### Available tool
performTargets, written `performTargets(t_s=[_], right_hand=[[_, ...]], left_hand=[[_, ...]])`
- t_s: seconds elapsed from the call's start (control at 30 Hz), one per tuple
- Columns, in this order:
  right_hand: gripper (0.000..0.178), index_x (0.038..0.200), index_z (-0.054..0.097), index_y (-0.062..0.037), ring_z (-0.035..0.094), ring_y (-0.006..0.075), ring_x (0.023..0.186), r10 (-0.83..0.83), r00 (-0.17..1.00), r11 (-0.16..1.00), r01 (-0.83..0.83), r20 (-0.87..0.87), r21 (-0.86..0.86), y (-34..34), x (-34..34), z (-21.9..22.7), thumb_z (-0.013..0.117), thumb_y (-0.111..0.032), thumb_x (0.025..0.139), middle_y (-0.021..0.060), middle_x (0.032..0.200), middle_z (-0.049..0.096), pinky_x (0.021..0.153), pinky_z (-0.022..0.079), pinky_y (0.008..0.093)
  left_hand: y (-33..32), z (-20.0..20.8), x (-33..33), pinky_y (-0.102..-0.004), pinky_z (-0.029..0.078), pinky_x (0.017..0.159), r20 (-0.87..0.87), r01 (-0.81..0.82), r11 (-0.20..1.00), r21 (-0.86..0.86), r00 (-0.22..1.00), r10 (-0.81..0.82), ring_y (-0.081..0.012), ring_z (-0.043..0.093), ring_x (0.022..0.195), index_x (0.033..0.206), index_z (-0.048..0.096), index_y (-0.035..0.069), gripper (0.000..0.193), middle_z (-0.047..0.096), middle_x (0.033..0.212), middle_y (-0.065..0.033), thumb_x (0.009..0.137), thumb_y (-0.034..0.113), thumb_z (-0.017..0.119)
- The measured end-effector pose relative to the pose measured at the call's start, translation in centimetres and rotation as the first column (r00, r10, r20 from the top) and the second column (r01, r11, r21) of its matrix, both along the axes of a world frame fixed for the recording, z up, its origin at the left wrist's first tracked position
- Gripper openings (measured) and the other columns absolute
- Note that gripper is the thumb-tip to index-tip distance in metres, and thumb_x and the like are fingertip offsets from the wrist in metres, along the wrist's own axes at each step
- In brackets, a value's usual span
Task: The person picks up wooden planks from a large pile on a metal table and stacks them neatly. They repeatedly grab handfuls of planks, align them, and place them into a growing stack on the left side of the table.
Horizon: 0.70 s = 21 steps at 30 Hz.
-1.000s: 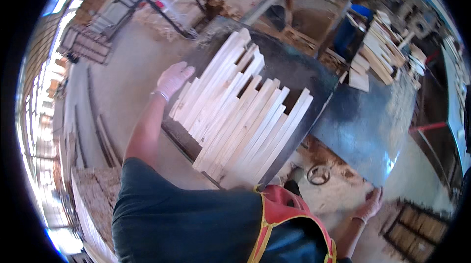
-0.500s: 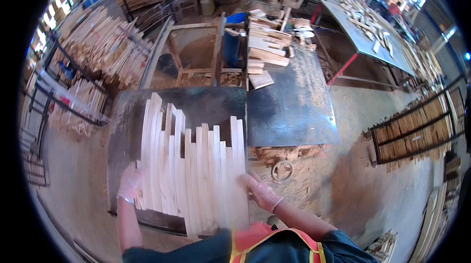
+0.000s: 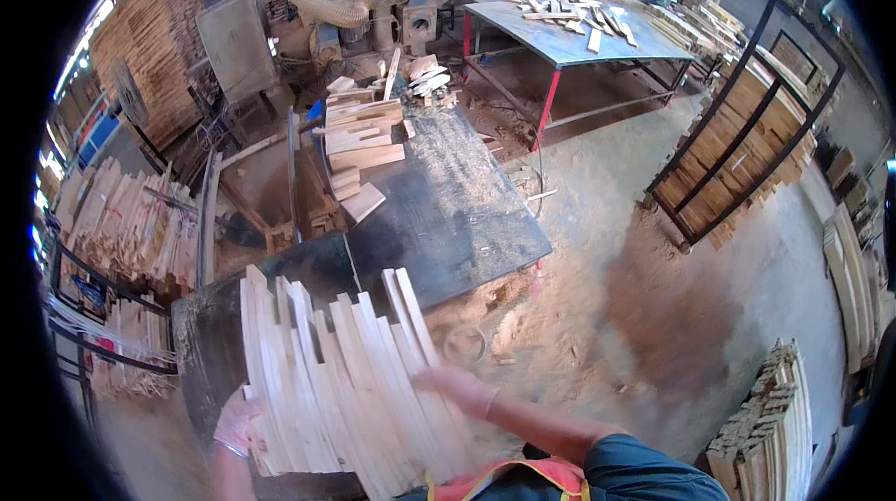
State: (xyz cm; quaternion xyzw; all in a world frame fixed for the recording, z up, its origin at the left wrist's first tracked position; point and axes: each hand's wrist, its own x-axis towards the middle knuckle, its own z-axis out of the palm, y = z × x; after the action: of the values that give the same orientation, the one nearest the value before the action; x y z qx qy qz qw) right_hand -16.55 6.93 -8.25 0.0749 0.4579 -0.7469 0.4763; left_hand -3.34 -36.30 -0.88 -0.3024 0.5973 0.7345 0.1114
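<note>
A row of pale wooden strips, uneven at the far ends, lies side by side on the near dark tabletop, close to my body. Gloved in thin, light material, my left hand is closed against the row's left edge, fingers at the outermost strip. My right hand, also gloved, reaches across the right edge, its fingers over the outer strips. Motion blurs those fingers, and I cannot tell how far they are bent. The near ends of some strips are hidden by my apron.
Beyond, a second dark tabletop carries stacked short wood pieces and sawdust. Farther off stands a red-legged table with scattered offcuts. A black metal rack of wood is at the right, bundled strips lower right. Other people work at the back.
The view has swung to the right, so the tables sit turned and farther left. My right hand has moved from beside the right edge onto the outer strips. My left hand stays at the left edge.
</note>
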Motion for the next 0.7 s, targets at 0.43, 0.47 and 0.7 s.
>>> performTargets(t_s=[0.43,0.47,0.7], right_hand=[[0.033,0.113,0.075,0.0012,0.071,0.0181,0.095,-0.421,0.886,0.907,0.417,-0.192,-0.063,34.3,-0.7,2.8,0.079,-0.016,0.085,0.0077,0.103,0.076,0.092,0.058,0.0353],[0.034,0.113,0.075,0.0014,0.071,0.0179,0.094,-0.465,0.848,0.885,0.455,-0.254,-0.098,38.3,-0.2,3.7,0.079,-0.015,0.085,0.0077,0.103,0.076,0.089,0.059,0.0354],[0.084,0.148,0.051,0.0074,0.069,0.0370,0.121,-0.783,0.591,0.608,0.662,-0.193,-0.439,61.5,8.0,8.3,0.077,-0.015,0.071,0.0212,0.134,0.068,0.105,0.058,0.0468]], left_hand=[[36.0,15.5,-9.8,-0.0314,0.056,0.098,-0.339,0.127,0.944,-0.306,0.912,-0.232,-0.0197,0.070,0.114,0.149,0.053,-0.003,0.078,0.070,0.128,-0.0099,0.075,0.007,0.077],[39.7,16.8,-10.6,-0.0315,0.056,0.098,-0.380,0.152,0.938,-0.311,0.885,-0.270,-0.0196,0.069,0.115,0.150,0.053,-0.003,0.079,0.070,0.128,-0.0101,0.075,0.007,0.077],[62.7,20.3,-16.8,-0.0316,0.054,0.101,-0.423,0.405,0.761,-0.508,0.652,-0.629,-0.0172,0.066,0.120,0.155,0.051,0.001,0.085,0.068,0.134,-0.0095,0.078,0.020,0.085]])
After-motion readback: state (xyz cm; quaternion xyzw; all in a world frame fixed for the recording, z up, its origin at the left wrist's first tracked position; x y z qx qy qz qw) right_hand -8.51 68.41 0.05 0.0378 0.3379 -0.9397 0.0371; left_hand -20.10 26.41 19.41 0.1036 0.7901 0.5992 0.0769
